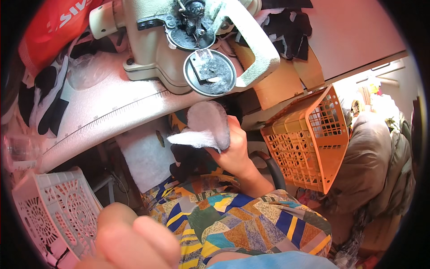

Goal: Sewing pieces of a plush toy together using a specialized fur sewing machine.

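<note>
One fleecy fabric piece [204, 120], mid-frame, is pinched in the right hand [236, 151], off the disc-feed sewing machine [150, 47] at top; stitching done or left can't be judged, nor the blurred left hand's [134, 237] grip.

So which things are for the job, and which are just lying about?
Probably for the job:
fluffy grey-and-white piece, in the right hand
cream sewing machine

Seemingly just lying about:
orange plastic crate
white plastic basket

White table [107, 99], ruler-marked edge [105, 118]: beige machine [145, 49], black and white fabric pieces [54, 114].
</note>
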`<state>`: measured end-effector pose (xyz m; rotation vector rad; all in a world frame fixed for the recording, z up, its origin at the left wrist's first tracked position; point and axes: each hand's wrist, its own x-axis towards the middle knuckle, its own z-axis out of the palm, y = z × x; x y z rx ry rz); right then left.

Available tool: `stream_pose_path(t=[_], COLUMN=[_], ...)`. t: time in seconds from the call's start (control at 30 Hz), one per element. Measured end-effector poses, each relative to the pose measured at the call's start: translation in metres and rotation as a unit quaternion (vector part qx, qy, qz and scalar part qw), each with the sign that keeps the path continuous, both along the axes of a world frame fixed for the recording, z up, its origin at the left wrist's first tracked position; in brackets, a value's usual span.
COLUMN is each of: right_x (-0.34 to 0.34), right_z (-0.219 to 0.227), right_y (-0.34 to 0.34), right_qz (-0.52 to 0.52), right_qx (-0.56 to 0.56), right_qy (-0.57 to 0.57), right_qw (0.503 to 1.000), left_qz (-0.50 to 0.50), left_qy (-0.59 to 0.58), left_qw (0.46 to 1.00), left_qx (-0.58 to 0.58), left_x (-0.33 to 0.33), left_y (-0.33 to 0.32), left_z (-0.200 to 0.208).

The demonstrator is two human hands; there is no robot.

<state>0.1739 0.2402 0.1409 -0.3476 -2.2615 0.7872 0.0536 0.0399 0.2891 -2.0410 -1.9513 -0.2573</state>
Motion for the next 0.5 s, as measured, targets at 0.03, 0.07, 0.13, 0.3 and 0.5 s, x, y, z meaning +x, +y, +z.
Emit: stream_pose_path(t=[0.03, 0.07, 0.13, 0.3, 0.5], right_x=[-0.0001, 0.0002, -0.0012, -0.0039, -0.0019], right_z=[-0.0013, -0.0013, -0.0016, 0.0008, -0.0047], right_y=[0.0003, 0.0006, 0.0013, 0.002, 0.0034], right_qz=[0.005, 0.005, 0.007, 0.019, 0.017], right_qx=[0.005, 0.01, 0.021, 0.045, 0.051], right_qy=[0.009, 0.007, 0.003, 0.0, 0.005], right_qw=[1.0, 1.0, 1.0, 0.999, 0.999], left_qz=[0.008, 0.016, 0.031, 0.087, 0.117], left_qy=[0.005, 0.011, 0.021, 0.055, 0.092], left_qw=[1.0, 1.0, 0.999, 0.994, 0.988], left_qx=[-0.003, -0.006, -0.009, -0.021, -0.034], left_x=[-0.0011, -0.0015, -0.0033, -0.005, -0.0034], left_y=[-0.002, -0.0017, -0.0029, -0.0069, -0.0109], left_z=[0.0006, 0.0007, 0.0005, 0.0045, 0.005])
